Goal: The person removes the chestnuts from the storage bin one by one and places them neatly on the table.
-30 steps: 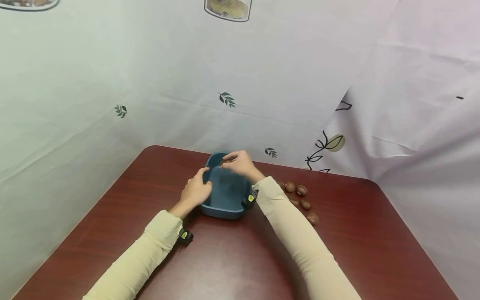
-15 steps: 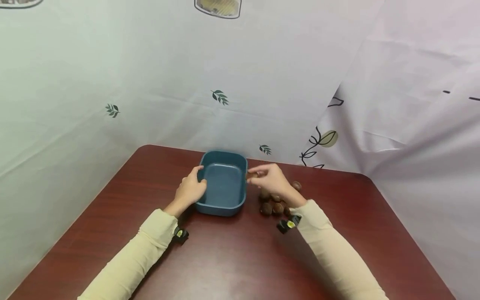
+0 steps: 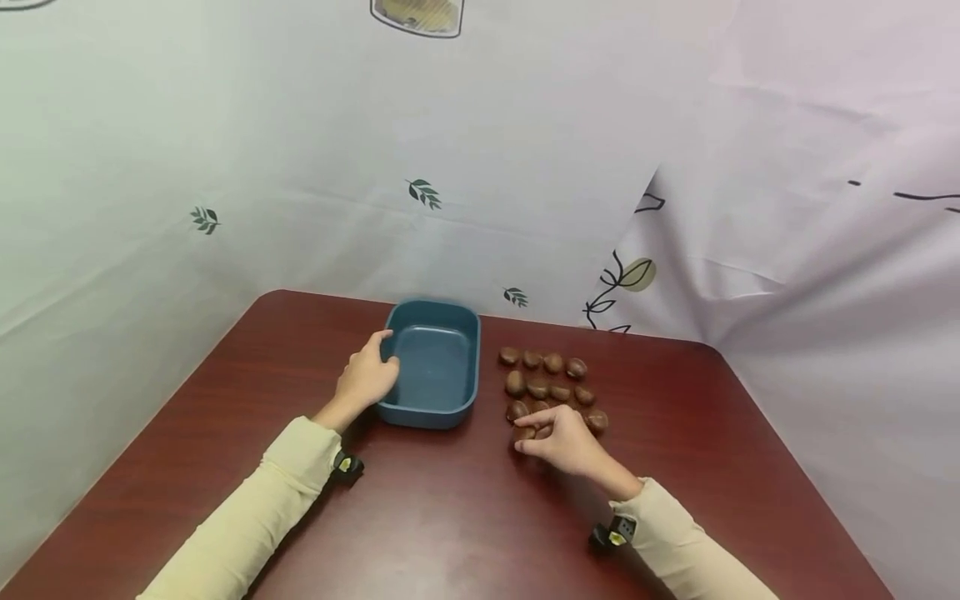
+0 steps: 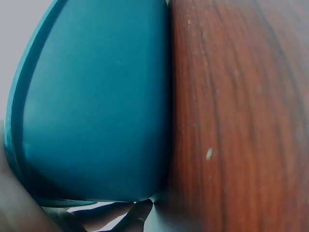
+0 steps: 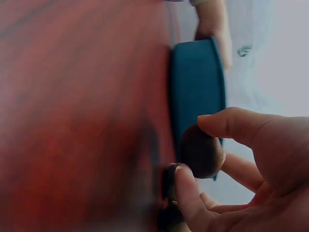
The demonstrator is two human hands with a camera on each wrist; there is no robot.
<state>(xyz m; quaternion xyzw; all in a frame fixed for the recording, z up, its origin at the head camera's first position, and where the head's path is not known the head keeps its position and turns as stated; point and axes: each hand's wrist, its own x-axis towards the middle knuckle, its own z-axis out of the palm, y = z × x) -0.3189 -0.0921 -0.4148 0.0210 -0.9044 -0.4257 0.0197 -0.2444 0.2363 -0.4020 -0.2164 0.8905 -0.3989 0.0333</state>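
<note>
In the head view a blue rectangular bin (image 3: 435,417) stands on the table, and my left hand (image 3: 366,377) grips its left rim. The left wrist view shows the bin's outer wall (image 4: 96,106) close up, with fingers at its edge. My right hand (image 3: 566,442) pinches a brown chestnut between thumb and fingertips, at the front of several rows of chestnuts (image 3: 537,387) right of the bin. In the right wrist view the held chestnut (image 5: 200,152) shows dark and round, beside others partly hidden by the fingers. Whether it touches the table I cannot tell.
The dark red wooden table (image 3: 442,517) ends at a white printed cloth (image 3: 337,208) hung behind and on both sides. The rows of chestnuts lie a short gap from the bin's right wall.
My right hand has come out of the bin with a chestnut and moved right and nearer, to the front of the rows. The left hand has stayed on the bin's rim.
</note>
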